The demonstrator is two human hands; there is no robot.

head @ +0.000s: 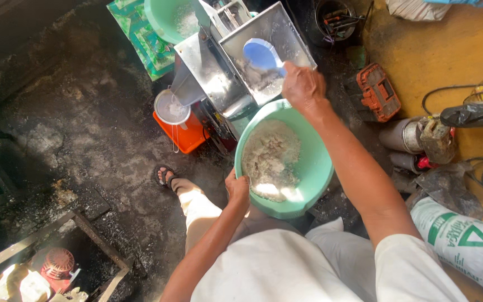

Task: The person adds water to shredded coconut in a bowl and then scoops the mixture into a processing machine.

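Two green basins: left hand [237, 189] grips the nearer basin [314, 168] (holding white mash), right hand [303, 85] clasps one blue scoop [261, 56].

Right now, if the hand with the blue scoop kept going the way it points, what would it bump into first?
Probably the metal hopper of the machine. The right hand holds the blue scoop already over its tray, aimed up and away from the green basin. Depth is hard to judge from above.

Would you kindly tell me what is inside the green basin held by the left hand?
The green basin holds a whitish, crumbly mash. The mash hides the bottom beneath it.
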